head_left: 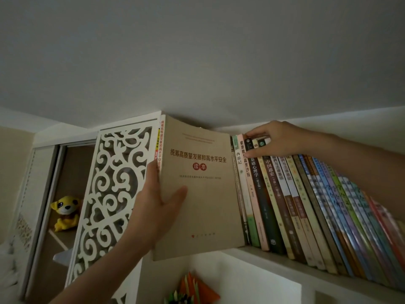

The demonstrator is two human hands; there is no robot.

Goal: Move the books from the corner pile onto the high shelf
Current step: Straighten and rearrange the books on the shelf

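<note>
My left hand (153, 202) grips a tan paperback (203, 194) by its spine side, thumb across the front cover. The book stands upright at the left end of the high shelf (285, 263), its lower corner jutting past the shelf edge. A second copy with a white and red spine (161, 141) sits just behind it. To the right runs a row of several upright books (306, 205), leaning left. My right hand (274, 139) holds the tops of the leftmost books in that row, fingers over their upper edges and thumb on the spines.
A white fretwork panel (109, 194) closes off the shelf's left side. Behind it sits a yellow plush toy (65, 211) in a wardrobe recess. The ceiling (197, 51) lies close above the books. Orange and green folded paper (195, 290) lies in the compartment below.
</note>
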